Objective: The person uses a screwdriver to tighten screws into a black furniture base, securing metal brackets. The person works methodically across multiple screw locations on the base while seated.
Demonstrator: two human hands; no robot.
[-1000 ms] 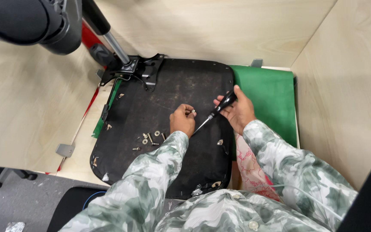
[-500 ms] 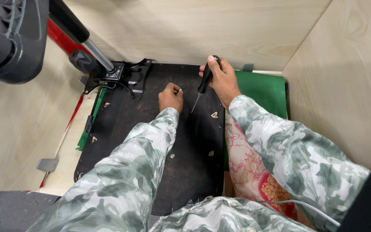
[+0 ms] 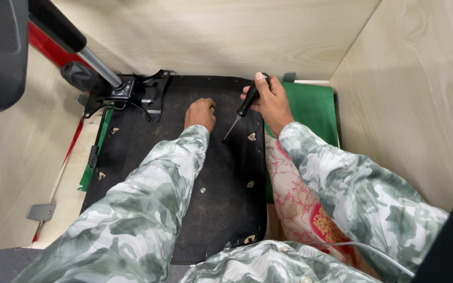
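Right hand (image 3: 271,99) is gripping a black-handled screwdriver (image 3: 245,105), tip angling down onto the black seat panel (image 3: 226,183). Left hand (image 3: 201,113) is resting clenched on the panel just beside the tip, possibly pinching a small part; too small to tell.

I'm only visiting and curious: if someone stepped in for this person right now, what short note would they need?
Right hand: gripping a black-handled screwdriver, tip down on the black seat underside.
Left hand: closed, resting on the same panel beside the tip.
Metal bracket with its gas cylinder: sits at the panel's far left corner.
Done: cannot tell which screws are tight.
Left: small fittings show along the panel's edges; check each.
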